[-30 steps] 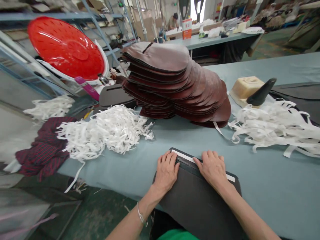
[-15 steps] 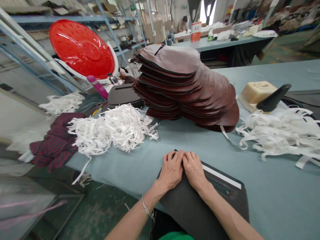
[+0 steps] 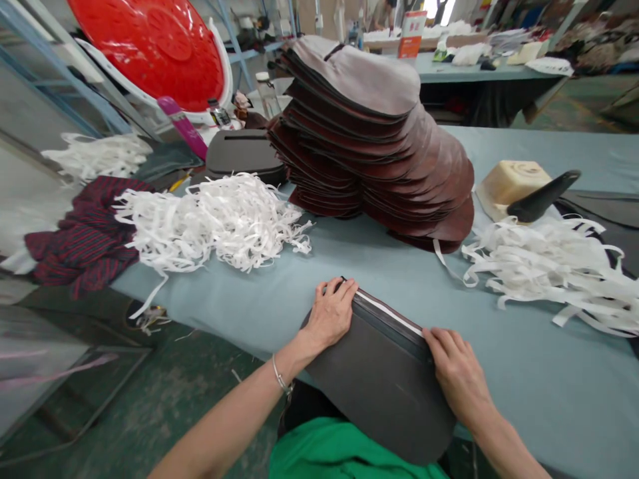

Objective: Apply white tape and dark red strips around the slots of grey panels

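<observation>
A dark grey leather-like panel lies at the near table edge, its lower part over my lap. Along its far edge runs a narrow white strip. My left hand grips the far left corner, with its fingers bent over the edge. At the strip's right end, my right hand pinches the panel's edge between thumb and fingers. The undersides of both grips are hidden. Beyond my hands stands a tall stack of brown leather pieces.
White strips lie in a heap at left and another pile at right. A cream block with a black handle-like piece sits near the right pile. Striped cloth hangs at the left edge. A red basin stands behind.
My right hand has moved from beside my left hand to the right along the panel's edge. More of the panel and strip shows. The camera view has tipped down.
</observation>
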A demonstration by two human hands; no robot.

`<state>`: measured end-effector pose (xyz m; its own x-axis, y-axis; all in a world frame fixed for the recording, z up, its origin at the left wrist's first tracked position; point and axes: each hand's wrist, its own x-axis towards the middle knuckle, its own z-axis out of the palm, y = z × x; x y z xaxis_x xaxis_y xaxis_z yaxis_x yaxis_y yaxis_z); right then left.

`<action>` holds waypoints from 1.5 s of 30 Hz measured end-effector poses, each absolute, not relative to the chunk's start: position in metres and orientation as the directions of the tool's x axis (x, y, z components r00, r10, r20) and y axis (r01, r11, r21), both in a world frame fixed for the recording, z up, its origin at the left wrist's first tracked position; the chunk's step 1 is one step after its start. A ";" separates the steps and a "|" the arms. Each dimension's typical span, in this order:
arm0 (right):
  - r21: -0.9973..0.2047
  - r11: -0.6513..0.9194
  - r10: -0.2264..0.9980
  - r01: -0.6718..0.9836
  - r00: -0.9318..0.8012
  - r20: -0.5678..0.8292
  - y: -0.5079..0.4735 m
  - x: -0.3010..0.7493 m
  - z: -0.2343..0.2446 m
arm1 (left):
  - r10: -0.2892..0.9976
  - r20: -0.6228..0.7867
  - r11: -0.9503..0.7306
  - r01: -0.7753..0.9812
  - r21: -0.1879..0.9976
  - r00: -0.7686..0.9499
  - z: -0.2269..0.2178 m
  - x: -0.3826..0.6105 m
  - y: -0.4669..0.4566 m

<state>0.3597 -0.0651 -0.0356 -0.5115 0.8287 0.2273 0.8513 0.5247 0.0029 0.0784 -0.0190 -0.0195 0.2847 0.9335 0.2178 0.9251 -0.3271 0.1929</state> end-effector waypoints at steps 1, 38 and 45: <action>-0.006 0.520 0.833 0.854 -0.505 0.227 -0.072 0.375 -0.038 | 0.934 0.218 -0.326 0.925 0.194 0.283 -0.020 0.078 -0.019; -0.215 0.451 0.892 0.866 -0.432 0.134 0.003 0.267 -0.023 | 0.926 0.235 -0.358 0.887 0.291 0.297 -0.020 0.113 -0.037; -0.023 0.502 0.853 0.865 -0.490 0.180 -0.023 0.276 -0.026 | 0.927 0.211 -0.359 0.898 0.255 0.311 -0.019 0.115 -0.037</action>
